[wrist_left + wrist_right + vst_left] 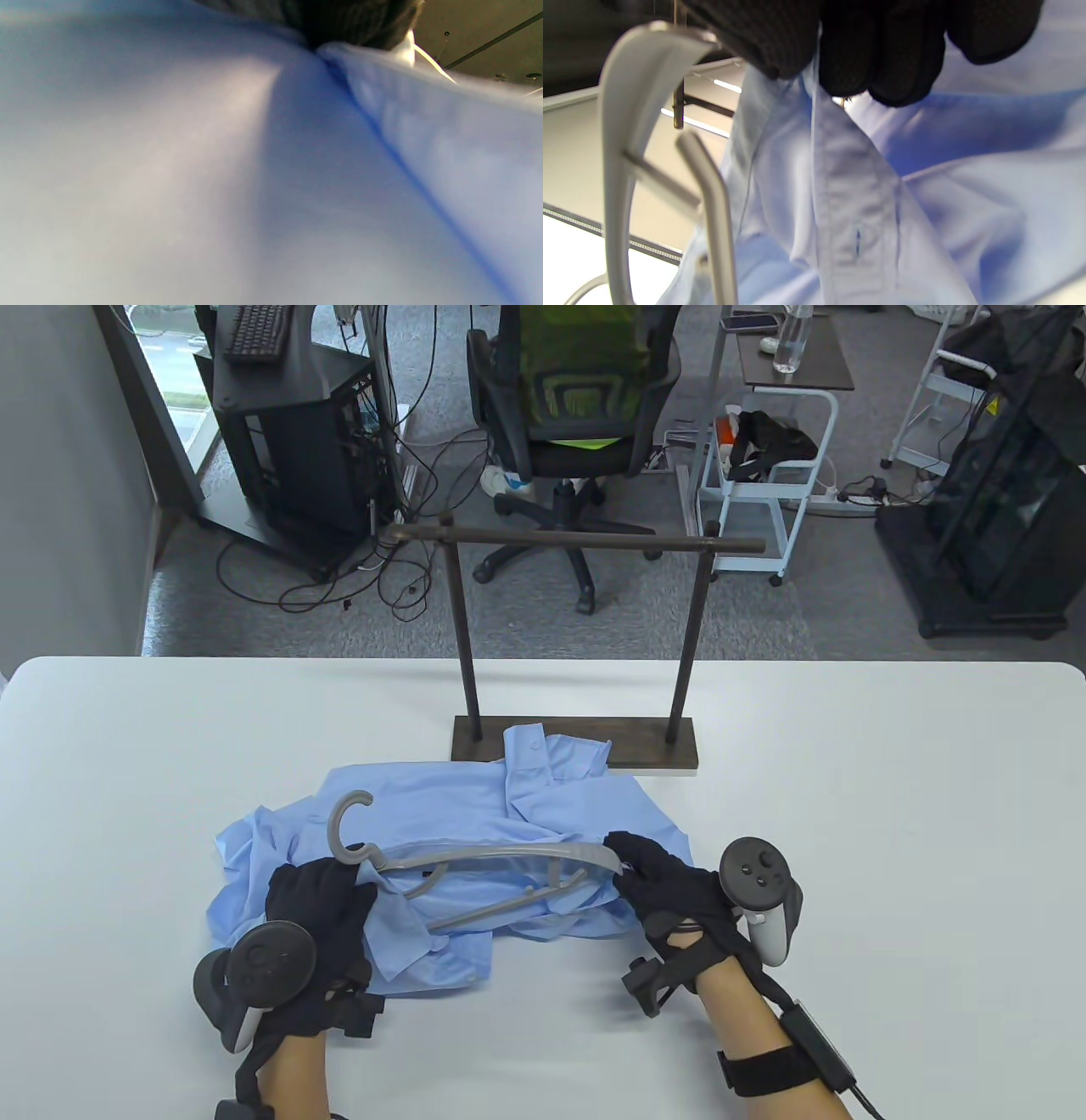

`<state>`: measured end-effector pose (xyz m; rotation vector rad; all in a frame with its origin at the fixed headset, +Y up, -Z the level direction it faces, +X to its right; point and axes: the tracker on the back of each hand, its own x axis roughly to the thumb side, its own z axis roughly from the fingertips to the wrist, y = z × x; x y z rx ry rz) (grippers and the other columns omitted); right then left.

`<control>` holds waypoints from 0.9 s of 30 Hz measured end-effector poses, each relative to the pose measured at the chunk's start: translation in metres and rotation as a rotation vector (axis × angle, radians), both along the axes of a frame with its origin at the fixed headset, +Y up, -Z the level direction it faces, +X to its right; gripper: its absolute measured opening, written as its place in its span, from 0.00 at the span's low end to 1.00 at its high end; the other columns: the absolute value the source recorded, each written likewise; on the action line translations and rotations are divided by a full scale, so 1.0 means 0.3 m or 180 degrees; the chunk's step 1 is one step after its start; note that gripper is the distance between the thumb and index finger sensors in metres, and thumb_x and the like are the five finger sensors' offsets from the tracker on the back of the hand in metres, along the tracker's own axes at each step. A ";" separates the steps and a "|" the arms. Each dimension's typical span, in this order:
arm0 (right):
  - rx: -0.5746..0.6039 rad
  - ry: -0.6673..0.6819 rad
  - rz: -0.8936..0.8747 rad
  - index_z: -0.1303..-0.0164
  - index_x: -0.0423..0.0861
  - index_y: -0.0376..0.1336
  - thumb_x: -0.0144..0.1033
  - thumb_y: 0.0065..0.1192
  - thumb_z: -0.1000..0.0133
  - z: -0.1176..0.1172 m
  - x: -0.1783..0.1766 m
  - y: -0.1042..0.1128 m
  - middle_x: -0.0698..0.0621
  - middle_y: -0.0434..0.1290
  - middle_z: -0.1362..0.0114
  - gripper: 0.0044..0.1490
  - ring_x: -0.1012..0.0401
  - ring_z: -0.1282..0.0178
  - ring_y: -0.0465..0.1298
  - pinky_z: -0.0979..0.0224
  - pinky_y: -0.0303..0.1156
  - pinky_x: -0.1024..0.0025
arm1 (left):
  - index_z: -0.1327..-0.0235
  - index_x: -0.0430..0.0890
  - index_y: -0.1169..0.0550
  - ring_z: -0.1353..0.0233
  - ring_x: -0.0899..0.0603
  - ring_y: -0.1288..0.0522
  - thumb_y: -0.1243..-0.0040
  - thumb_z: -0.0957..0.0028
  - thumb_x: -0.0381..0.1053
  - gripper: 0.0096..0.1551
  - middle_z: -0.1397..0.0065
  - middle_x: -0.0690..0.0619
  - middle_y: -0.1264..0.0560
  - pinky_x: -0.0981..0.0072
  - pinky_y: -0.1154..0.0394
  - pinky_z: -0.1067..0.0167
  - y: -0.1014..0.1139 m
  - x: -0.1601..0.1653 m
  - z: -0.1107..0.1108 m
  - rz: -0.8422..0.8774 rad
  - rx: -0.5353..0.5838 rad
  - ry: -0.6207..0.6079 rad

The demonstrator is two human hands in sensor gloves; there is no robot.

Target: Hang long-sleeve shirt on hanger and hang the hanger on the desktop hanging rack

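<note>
A light blue long-sleeve shirt [560, 806] lies crumpled in the middle of the white table [891, 831]. On it lies a grey plastic hanger [492, 861], hook to the left. My left hand [339, 882] sits at the hanger's neck, its fingers curled into the cloth; the left wrist view shows only shirt fabric [169, 169] bunching toward the glove [339, 21]. My right hand [624, 865] is at the hanger's right tip. There its fingertips [882, 72] pinch the shirt's [967, 190] button placket beside the hanger arm [615, 127]. The dark rack [585, 538] stands empty behind the shirt.
The rack's wooden base [653, 751] touches the shirt's far edge. Beyond the table's far edge stand an office chair [577, 415], a black computer tower [288, 432] and a white cart [764, 483].
</note>
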<state>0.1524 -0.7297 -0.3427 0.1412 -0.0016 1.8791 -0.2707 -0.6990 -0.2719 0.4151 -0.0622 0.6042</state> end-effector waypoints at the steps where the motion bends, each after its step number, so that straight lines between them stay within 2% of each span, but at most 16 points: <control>1: 0.0034 -0.0091 0.0007 0.40 0.44 0.73 0.35 0.75 0.55 0.001 0.010 0.003 0.42 0.81 0.48 0.31 0.45 0.47 0.83 0.41 0.76 0.40 | 0.34 0.54 0.23 0.29 0.42 0.22 0.37 0.55 0.57 0.32 0.38 0.51 0.21 0.32 0.40 0.26 -0.002 -0.003 -0.002 -0.0012 -0.0024 -0.0016; 7: 0.0371 -0.0146 0.0225 0.44 0.45 0.75 0.37 0.77 0.56 0.023 0.016 0.052 0.43 0.82 0.51 0.28 0.46 0.50 0.83 0.43 0.76 0.41 | 0.34 0.52 0.24 0.30 0.41 0.22 0.35 0.56 0.55 0.33 0.39 0.51 0.21 0.31 0.39 0.26 -0.003 0.018 -0.004 -0.0411 -0.0013 0.0127; 9: 0.0622 -0.0100 0.0510 0.43 0.44 0.75 0.37 0.76 0.55 0.055 -0.022 0.097 0.43 0.82 0.51 0.29 0.46 0.50 0.83 0.43 0.76 0.41 | 0.34 0.52 0.24 0.32 0.41 0.21 0.35 0.56 0.56 0.33 0.39 0.51 0.21 0.33 0.36 0.28 0.008 0.047 0.001 -0.0718 0.0094 0.0228; 14: 0.0978 0.0248 0.0844 0.40 0.43 0.74 0.37 0.75 0.55 0.141 -0.152 0.145 0.43 0.81 0.50 0.31 0.46 0.50 0.83 0.42 0.76 0.41 | 0.35 0.50 0.23 0.39 0.40 0.18 0.33 0.57 0.56 0.33 0.42 0.50 0.20 0.38 0.27 0.36 0.004 0.118 0.005 -0.0701 0.0317 0.0309; 17: 0.1083 0.0442 0.0966 0.39 0.42 0.73 0.37 0.75 0.54 0.181 -0.229 0.134 0.43 0.81 0.50 0.32 0.46 0.49 0.83 0.42 0.76 0.41 | 0.36 0.49 0.22 0.39 0.40 0.18 0.32 0.57 0.56 0.33 0.42 0.50 0.19 0.39 0.25 0.39 -0.005 0.160 0.001 -0.0735 0.0311 0.0228; 20: 0.1162 0.0588 0.1100 0.39 0.42 0.72 0.38 0.75 0.54 0.213 -0.298 0.098 0.43 0.81 0.50 0.32 0.46 0.49 0.83 0.42 0.76 0.41 | 0.36 0.49 0.22 0.38 0.40 0.18 0.32 0.57 0.56 0.33 0.42 0.50 0.19 0.39 0.24 0.39 -0.018 0.190 -0.005 -0.0515 0.0241 0.0075; 27: 0.1093 0.0913 0.1281 0.38 0.42 0.72 0.38 0.74 0.54 0.252 -0.409 0.012 0.43 0.81 0.50 0.33 0.46 0.49 0.83 0.42 0.76 0.41 | 0.35 0.50 0.22 0.37 0.41 0.18 0.32 0.57 0.56 0.34 0.41 0.51 0.19 0.39 0.25 0.36 -0.036 0.238 -0.010 -0.0432 0.0173 -0.0174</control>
